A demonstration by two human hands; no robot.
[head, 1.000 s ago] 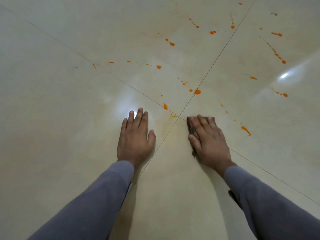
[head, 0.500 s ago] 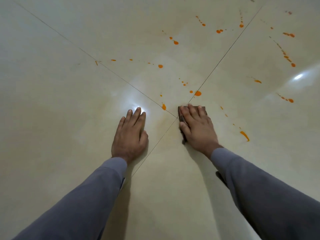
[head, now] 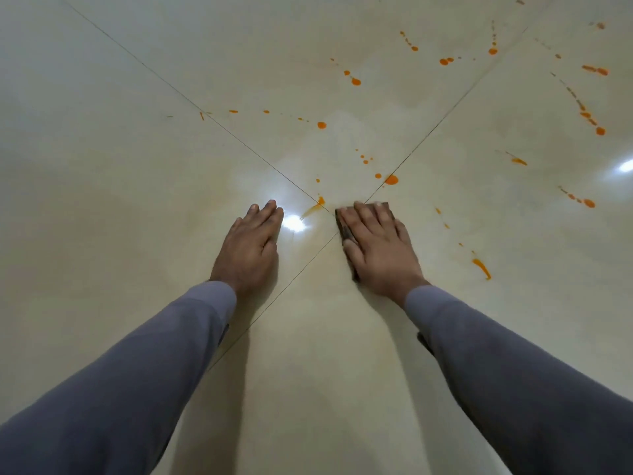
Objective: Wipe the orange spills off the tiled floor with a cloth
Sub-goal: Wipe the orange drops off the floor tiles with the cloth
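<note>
Glossy cream tiled floor (head: 137,234), grout lines crossing near the middle, orange spills (head: 390,180) mostly up top & to the right. Your left hand (head: 250,248) lies flat on the tile, fingers straight, holding nothing; use it as a brace. Just right of it, a smeared streak (head: 313,210). Your right hand (head: 380,248) presses the dark cloth (head: 344,226) flat at the grout crossing, fingers straight. Push fwd w/ even pressure, overlap passes, refold when soiled so it doesn't smear.
</note>
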